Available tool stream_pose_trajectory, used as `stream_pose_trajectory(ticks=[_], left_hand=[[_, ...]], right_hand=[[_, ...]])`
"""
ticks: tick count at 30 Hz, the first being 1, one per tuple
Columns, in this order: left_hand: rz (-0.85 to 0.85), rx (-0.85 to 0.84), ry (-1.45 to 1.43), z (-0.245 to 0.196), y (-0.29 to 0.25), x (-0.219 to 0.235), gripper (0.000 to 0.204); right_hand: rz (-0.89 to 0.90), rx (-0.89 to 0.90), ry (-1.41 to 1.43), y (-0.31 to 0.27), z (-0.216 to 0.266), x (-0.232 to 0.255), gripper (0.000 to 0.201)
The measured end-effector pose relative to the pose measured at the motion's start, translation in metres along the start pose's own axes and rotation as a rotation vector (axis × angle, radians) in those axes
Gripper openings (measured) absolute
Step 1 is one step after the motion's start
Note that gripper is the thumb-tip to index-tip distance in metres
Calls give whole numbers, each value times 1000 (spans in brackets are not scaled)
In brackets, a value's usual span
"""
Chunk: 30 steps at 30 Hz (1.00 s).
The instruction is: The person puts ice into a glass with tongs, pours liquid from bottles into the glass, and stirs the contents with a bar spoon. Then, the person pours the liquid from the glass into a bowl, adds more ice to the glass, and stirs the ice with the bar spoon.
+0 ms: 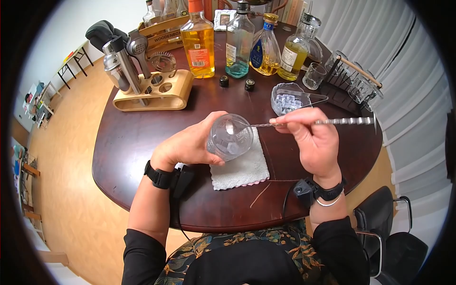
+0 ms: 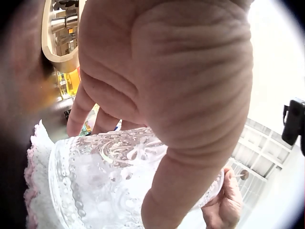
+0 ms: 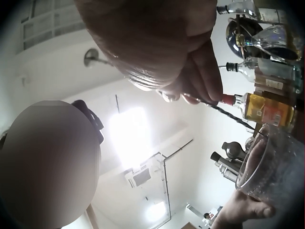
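My left hand [image 1: 187, 143] grips a clear mixing glass [image 1: 231, 142] from the side, thumb toward me. The glass is tilted over a folded white cloth [image 1: 244, 172] with a pink edge. Its embossed wall [image 2: 109, 176] fills the lower left wrist view, and clear ice-like lumps show inside. Between thumb and fingers, my right hand [image 1: 316, 142] pinches a twisted metal bar spoon [image 1: 344, 121] held nearly level. The thin end of its shaft [image 3: 228, 114] reaches into the glass mouth; a flat disc caps the other end, out to the right.
Behind the hands stand several liquor bottles [image 1: 198, 47] and two black caps [image 1: 224, 81]. A wooden holder [image 1: 154, 99] with bar tools is at the left. A clear ice bowl [image 1: 289, 99] with tongs and a rack of glasses [image 1: 358, 83] stand at the right.
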<state>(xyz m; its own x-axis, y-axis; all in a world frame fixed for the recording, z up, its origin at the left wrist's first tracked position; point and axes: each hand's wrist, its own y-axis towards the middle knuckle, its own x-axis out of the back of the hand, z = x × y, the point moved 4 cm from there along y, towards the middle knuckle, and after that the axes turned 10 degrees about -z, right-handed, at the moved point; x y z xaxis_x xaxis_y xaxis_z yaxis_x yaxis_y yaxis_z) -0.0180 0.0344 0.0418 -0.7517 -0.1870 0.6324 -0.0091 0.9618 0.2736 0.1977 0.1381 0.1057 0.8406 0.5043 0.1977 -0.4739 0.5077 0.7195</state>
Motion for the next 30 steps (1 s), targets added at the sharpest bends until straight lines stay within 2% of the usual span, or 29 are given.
stream_pose_trajectory(ticks=[1,3,4,5,7,10,13,14,17,18,21,27,30], left_hand=[[1,-5,-15,0,0,0,100],[3,-9,-34,0,1,0,100],[4,-7,-39,0,0,-1,101],[6,-5,-43,0,0,-1,101],[15,-17,-56,-2,1,-1,102],[18,-23,-60,-2,0,0,102],[25,-11,-43,-7,0,1,101],[31,-5,-35,-9,0,1,100],[28,-43,-33,-8,0,-1,98],[25,-44,-36,-7,0,-1,97],[18,-37,-38,-5,0,0,96],[10,-33,-24,-6,-1,1,94],[7,-36,-15,-7,0,2,94]], right_hand=[[53,169,-45,0,4,-2,10],[195,345,-87,-3,13,-9,17],[251,388,-103,-6,11,-14,23],[333,403,-138,-5,15,-19,19],[357,405,-183,-9,10,-28,16],[303,244,-108,-8,-2,-29,19],[231,142,-165,-6,-8,-21,17],[235,20,-125,-4,-9,-19,7],[105,-440,274,-9,-32,-23,8],[107,-443,318,-9,-37,-24,14],[83,-554,450,-9,-50,-28,12],[21,-572,479,-7,-46,-23,13],[9,-527,486,-5,-40,-18,13]])
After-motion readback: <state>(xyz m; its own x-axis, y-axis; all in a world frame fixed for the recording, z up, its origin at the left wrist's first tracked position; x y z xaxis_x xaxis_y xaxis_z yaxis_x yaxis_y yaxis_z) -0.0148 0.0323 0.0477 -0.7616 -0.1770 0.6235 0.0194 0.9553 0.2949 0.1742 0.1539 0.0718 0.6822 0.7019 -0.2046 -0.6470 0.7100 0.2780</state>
